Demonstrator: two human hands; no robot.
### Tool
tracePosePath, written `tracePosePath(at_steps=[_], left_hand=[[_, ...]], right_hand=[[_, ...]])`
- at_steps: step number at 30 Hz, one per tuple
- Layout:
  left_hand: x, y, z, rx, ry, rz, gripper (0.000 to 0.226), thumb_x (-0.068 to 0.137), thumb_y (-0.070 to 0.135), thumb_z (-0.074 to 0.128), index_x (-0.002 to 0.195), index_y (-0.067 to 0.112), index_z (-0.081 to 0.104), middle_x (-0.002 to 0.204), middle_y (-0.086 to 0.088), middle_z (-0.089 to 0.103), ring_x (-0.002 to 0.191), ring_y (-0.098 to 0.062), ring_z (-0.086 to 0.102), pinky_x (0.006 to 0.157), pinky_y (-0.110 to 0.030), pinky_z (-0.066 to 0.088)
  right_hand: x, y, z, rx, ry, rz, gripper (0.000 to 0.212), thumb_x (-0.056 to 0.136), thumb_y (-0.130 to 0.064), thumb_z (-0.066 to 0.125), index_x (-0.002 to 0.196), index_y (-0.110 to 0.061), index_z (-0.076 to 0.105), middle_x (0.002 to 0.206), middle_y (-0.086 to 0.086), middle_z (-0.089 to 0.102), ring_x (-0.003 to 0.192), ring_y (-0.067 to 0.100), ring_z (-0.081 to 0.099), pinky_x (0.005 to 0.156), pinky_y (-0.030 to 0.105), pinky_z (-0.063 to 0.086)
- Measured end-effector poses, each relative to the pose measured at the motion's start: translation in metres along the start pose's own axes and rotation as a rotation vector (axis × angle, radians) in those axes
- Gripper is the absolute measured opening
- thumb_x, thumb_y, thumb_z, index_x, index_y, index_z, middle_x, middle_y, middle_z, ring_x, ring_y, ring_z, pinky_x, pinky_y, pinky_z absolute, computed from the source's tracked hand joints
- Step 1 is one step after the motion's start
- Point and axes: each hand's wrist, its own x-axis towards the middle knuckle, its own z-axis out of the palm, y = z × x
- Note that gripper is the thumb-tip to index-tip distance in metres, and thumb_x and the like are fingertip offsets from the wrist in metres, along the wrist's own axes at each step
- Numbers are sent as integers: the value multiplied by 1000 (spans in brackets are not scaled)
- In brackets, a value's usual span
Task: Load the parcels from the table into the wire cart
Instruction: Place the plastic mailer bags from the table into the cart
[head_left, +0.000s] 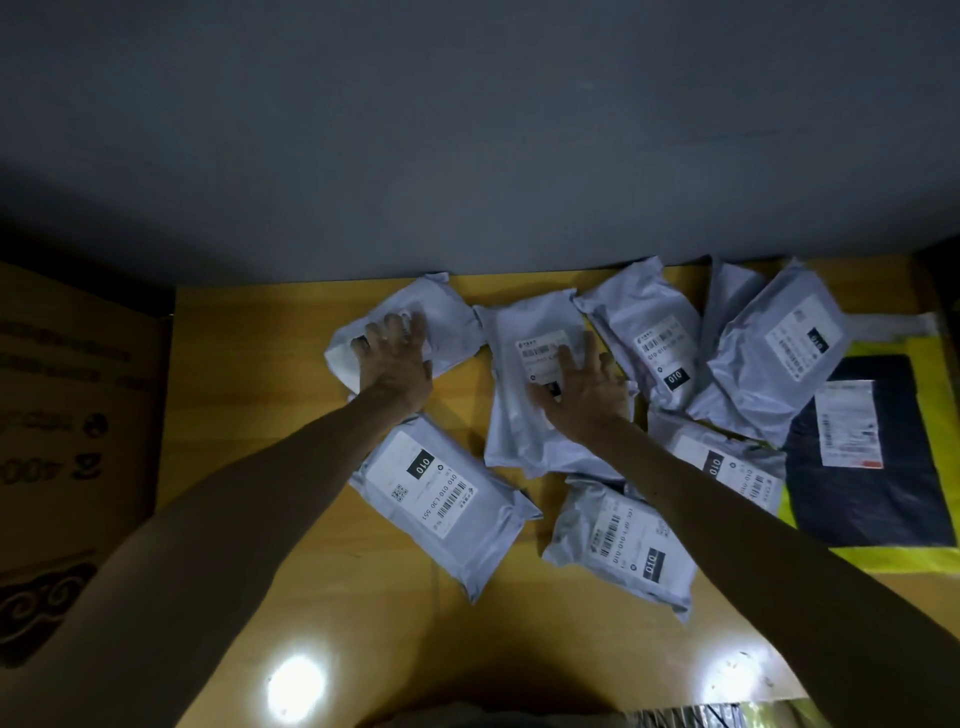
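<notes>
Parcels (519, 441): grey plastic mailers w/ white labels, several, all lying on the wooden table (260, 364), some overlapping. Itemised as I see them on my feed:

1. Far-left parcel (452, 317): at the table's far edge, by the wall (467, 130). No label seen. The left hand (395, 358) rests on it palm down, fingers spread wide. I can't tell whether the tips grip.
2. Centre parcel (519, 457): label up. The right hand (582, 389) lies flat on it, fingers splayed wide, covering part of the label.
3. Near-left parcel (441, 499): label up, black "010" tag plus barcode, lying at an angle. The left forearm crosses its far-left corner.
4. Near-centre parcel (618, 540): "010" tag. Touches item 2's near edge.
5. Far parcel (644, 332): just right of item 2, "010" tag.
6. Far-right parcel (779, 358): label up, overlaps its neighbours.
7. Right parcel (737, 462): partly under the right forearm.
8. Dark parcel (872, 499): white label, lies on a yellow bag (909, 558) at the table's right side.

Misc.: a cardboard box (67, 415) w/ printing stands left of the table. Two light glares (296, 686) show on the near tabletop.
</notes>
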Motion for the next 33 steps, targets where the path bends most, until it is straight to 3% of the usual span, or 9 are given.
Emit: tracePosePath(at_steps=[4, 6, 10, 12, 15, 19, 24, 33], left_hand=[[9, -17, -6, 2, -35, 149, 75, 92, 46, 53, 155, 27, 16, 161, -14, 9, 146, -42, 6, 114, -66, 16], [11, -31, -1, 44, -23, 279, 80, 86, 38, 63, 154, 31, 21, 164, -6, 2, 150, -36, -3, 112, -69, 17], [14, -44, 8, 116, -45, 402, 88, 88, 38, 62, 157, 37, 8, 165, 4, -13, 151, -30, -12, 112, -61, 21], [18, -49, 4, 161, -16, 436, 89, 88, 42, 60, 156, 40, 3, 165, 6, -14, 151, -29, -11, 109, -55, 26], [24, -60, 5, 209, 41, 503, 87, 87, 52, 58, 156, 40, 7, 166, 4, -6, 151, -30, -1, 102, -50, 34], [29, -69, 18, 166, 118, 612, 86, 76, 49, 69, 152, 31, 34, 163, -6, 21, 145, -39, 18, 91, -56, 41], [24, -59, 20, 85, 132, 568, 86, 71, 49, 72, 147, 29, 39, 160, -7, 27, 139, -41, 26, 81, -51, 46], [2, -39, -24, 55, 59, 345, 77, 83, 51, 59, 151, 30, 29, 162, 0, 13, 146, -29, 10, 102, -50, 35]], right_hand=[[-7, -6, 3, -49, 47, -107, 87, 90, -71, 37, 157, -22, 9, 163, 11, -9, 148, 35, 2, 108, 62, 28], [-9, -5, 9, -9, 73, -164, 87, 89, -70, 43, 156, -21, 16, 164, 12, -5, 149, 35, -1, 110, 63, 29], [-8, -3, 22, 17, 106, -180, 84, 90, -65, 47, 155, -19, 20, 165, 9, 1, 151, 31, -1, 111, 60, 30], [-6, -5, 23, 14, 122, -181, 85, 89, -66, 40, 156, -18, 20, 165, 7, 2, 151, 31, -1, 111, 60, 29], [-3, -8, 23, -4, 116, -151, 93, 78, -71, 15, 157, -22, 13, 165, 6, -1, 151, 31, -4, 111, 61, 26], [1, -15, 24, -28, 90, -112, 85, 92, -68, 31, 157, -25, -2, 164, 6, -13, 150, 32, -13, 114, 60, 18], [1, -20, 19, -83, 54, -90, 86, 92, -59, 44, 157, -24, 0, 164, 6, -12, 150, 33, -12, 113, 60, 22], [-15, -19, -4, -29, 11, -87, 81, 92, -59, 46, 157, -29, 7, 165, 0, -7, 151, 27, -8, 116, 59, 16]])
